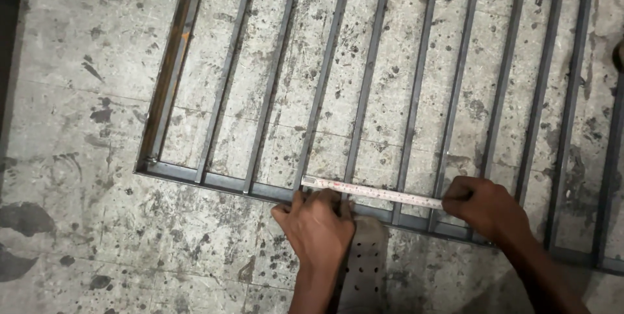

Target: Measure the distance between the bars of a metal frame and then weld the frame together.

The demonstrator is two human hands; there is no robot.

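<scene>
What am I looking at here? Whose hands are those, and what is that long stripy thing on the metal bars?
The camera sits on a person's head and looks down at their own two hands. On the stained grey concrete floor lies a flat dark metal frame of long parallel bars. The left hand presses one end of a pale measuring tape onto the frame's bottom bar. The right hand holds the tape's other end, so it stretches across several bars. A grey perforated metal piece lies beside the left hand.

A stained concrete floor (78, 93) carries a flat metal bar grille (364, 93) and a perforated plate (364, 268)
</scene>
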